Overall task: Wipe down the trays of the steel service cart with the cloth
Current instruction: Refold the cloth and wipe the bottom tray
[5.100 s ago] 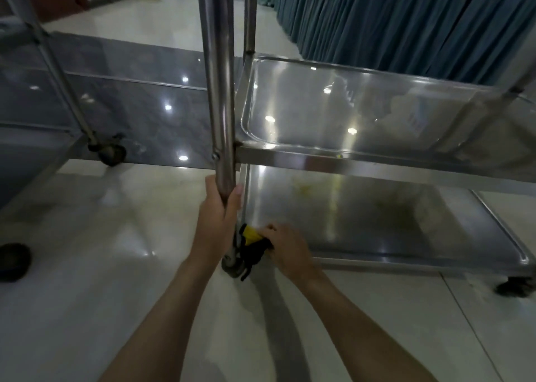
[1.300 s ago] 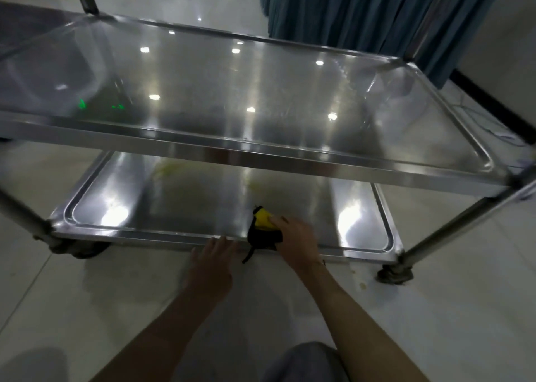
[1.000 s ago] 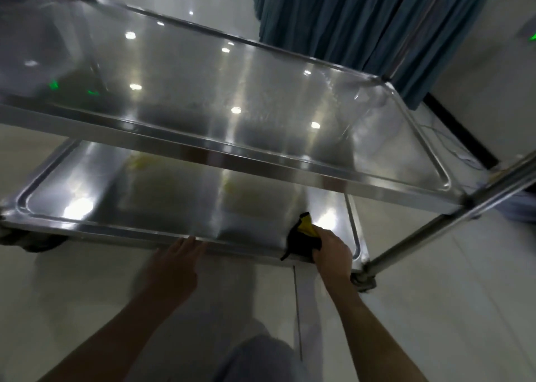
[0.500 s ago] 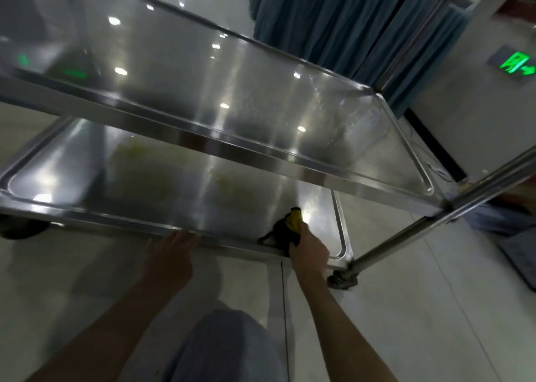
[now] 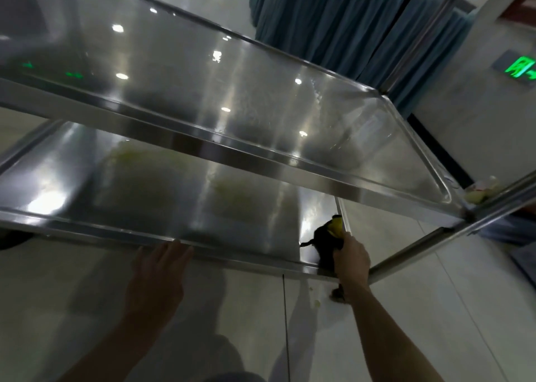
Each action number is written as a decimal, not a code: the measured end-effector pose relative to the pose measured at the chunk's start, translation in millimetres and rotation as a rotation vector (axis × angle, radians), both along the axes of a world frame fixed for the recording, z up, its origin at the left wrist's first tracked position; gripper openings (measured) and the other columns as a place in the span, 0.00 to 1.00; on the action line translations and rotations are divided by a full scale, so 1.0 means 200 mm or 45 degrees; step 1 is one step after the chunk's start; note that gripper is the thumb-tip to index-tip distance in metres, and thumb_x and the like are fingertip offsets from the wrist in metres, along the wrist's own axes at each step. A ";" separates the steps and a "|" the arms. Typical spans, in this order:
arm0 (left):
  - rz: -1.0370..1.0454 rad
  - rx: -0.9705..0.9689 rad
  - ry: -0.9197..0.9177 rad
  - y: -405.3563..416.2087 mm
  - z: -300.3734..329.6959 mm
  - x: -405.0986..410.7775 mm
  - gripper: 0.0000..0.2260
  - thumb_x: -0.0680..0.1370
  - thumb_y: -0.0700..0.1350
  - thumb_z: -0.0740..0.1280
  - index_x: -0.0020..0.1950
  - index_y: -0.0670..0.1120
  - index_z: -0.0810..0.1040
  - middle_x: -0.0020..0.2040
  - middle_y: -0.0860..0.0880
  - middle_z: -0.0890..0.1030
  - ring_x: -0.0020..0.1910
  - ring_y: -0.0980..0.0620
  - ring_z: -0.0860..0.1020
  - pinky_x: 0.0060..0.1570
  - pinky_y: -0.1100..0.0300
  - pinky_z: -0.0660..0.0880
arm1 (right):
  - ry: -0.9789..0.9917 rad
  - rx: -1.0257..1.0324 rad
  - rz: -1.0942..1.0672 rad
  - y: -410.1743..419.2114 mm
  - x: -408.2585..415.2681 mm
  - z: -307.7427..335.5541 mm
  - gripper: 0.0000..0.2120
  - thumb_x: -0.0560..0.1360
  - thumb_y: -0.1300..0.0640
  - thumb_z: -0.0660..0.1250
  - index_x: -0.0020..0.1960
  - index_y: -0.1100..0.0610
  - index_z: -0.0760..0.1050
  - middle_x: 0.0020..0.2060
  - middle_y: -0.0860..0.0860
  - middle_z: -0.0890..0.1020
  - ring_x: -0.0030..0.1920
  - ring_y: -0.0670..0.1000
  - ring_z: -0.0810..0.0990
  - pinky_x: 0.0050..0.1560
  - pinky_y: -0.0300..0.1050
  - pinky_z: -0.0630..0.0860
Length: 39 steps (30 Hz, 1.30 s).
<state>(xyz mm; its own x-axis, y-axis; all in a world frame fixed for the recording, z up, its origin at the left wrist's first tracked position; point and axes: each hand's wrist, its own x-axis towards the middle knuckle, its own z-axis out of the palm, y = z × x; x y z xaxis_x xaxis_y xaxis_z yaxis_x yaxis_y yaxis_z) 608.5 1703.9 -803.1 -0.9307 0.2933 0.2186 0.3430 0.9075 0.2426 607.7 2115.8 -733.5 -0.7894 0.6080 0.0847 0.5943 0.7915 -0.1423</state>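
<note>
Lower tray [image 5: 87, 190]: the bottom shelf of the steel cart, a shallow pan with a raised rim. It holds yellowish-green smears in two patches — one toward its far left, one nearer its middle — and the cloth at its right end.
Left hand [image 5: 158, 268]: fingers straight and slack, holding nothing, fingertips touching the lower tray's near rim at about its middle.
Upper tray [image 5: 261, 97]: directly above the lower tray, hiding the far half of it. Nothing lies in it that can be made out, only reflected ceiling lights and faint streaks.
Cloth [image 5: 326, 241]: dark with a yellow patch, bunched up in the near right corner of the lower tray, against the right rim.
Right hand [image 5: 352, 258]: clenched round the cloth, pressing it into that corner, wrist passing over the lower tray's near rim.
Cart leg [image 5: 406, 254]: a steel tube just right of the right hand, slanting up past the upper tray's corner.
Curtain [image 5: 333, 19]: blue-grey folds beyond the upper tray's far rim.
Exit sign [image 5: 519, 72]: green, lit — on the wall right of the curtain.
</note>
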 end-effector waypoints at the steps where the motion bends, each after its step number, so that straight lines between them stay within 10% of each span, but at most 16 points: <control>1: 0.002 -0.004 0.059 0.00 -0.02 0.00 0.28 0.67 0.40 0.56 0.64 0.46 0.83 0.64 0.41 0.82 0.61 0.38 0.80 0.65 0.35 0.68 | 0.023 -0.024 -0.040 0.03 -0.04 -0.01 0.17 0.74 0.64 0.64 0.61 0.56 0.77 0.43 0.55 0.81 0.46 0.60 0.82 0.44 0.49 0.77; 6: -0.037 -0.014 0.194 -0.04 -0.03 -0.05 0.26 0.69 0.42 0.57 0.63 0.48 0.84 0.62 0.43 0.83 0.59 0.38 0.81 0.63 0.38 0.71 | 0.208 -0.162 -0.137 -0.13 -0.21 -0.05 0.26 0.72 0.59 0.65 0.69 0.46 0.75 0.42 0.54 0.82 0.45 0.61 0.83 0.45 0.48 0.75; 13: -0.073 -0.073 0.225 -0.04 0.10 -0.08 0.22 0.66 0.44 0.60 0.55 0.50 0.85 0.52 0.48 0.83 0.46 0.41 0.81 0.52 0.47 0.69 | 0.246 -0.209 0.535 -0.86 -0.51 -0.05 0.23 0.77 0.44 0.65 0.71 0.45 0.72 0.51 0.52 0.84 0.50 0.57 0.82 0.49 0.46 0.75; 19: -0.061 -0.109 0.177 -0.04 0.14 -0.06 0.23 0.66 0.43 0.59 0.56 0.51 0.85 0.54 0.49 0.83 0.47 0.43 0.80 0.50 0.48 0.69 | 0.257 -0.001 0.934 -1.15 -0.52 -0.14 0.35 0.53 0.56 0.83 0.61 0.53 0.84 0.46 0.52 0.87 0.37 0.54 0.84 0.33 0.42 0.79; 23: -0.053 -0.110 0.099 -0.04 0.14 -0.06 0.23 0.66 0.42 0.62 0.58 0.52 0.84 0.55 0.50 0.82 0.50 0.42 0.80 0.53 0.47 0.72 | 0.356 -0.231 0.729 -0.89 -0.47 -0.10 0.27 0.70 0.61 0.74 0.69 0.54 0.79 0.60 0.54 0.84 0.55 0.58 0.84 0.53 0.43 0.79; 25: -0.049 -0.099 0.079 -0.04 0.13 -0.06 0.23 0.66 0.42 0.62 0.58 0.51 0.85 0.55 0.49 0.82 0.51 0.42 0.80 0.56 0.46 0.72 | 0.339 -0.378 0.552 -0.68 -0.40 -0.05 0.23 0.75 0.60 0.68 0.70 0.50 0.77 0.64 0.47 0.81 0.65 0.51 0.78 0.56 0.28 0.70; 31: -0.060 -0.044 0.053 -0.05 0.10 -0.06 0.23 0.68 0.41 0.61 0.60 0.48 0.85 0.57 0.45 0.83 0.54 0.39 0.80 0.59 0.45 0.72 | 0.193 -0.104 0.092 0.01 -0.25 -0.09 0.17 0.78 0.55 0.60 0.66 0.49 0.74 0.54 0.54 0.84 0.52 0.62 0.82 0.51 0.52 0.77; 39: -0.111 0.008 -0.007 -0.06 0.12 -0.06 0.24 0.69 0.44 0.59 0.61 0.48 0.85 0.58 0.45 0.83 0.56 0.40 0.81 0.61 0.48 0.69 | 0.298 -0.174 -0.146 -0.08 -0.34 -0.11 0.20 0.72 0.64 0.64 0.62 0.53 0.77 0.48 0.58 0.83 0.49 0.64 0.82 0.50 0.51 0.74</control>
<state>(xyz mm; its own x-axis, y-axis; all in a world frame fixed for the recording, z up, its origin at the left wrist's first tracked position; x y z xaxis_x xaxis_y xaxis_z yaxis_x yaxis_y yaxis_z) 597.2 1691.0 -778.4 -0.9027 0.3722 0.2157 0.4195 0.8727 0.2499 539.7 2100.7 -755.3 -0.6837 0.7102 0.1677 0.6170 0.6853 -0.3869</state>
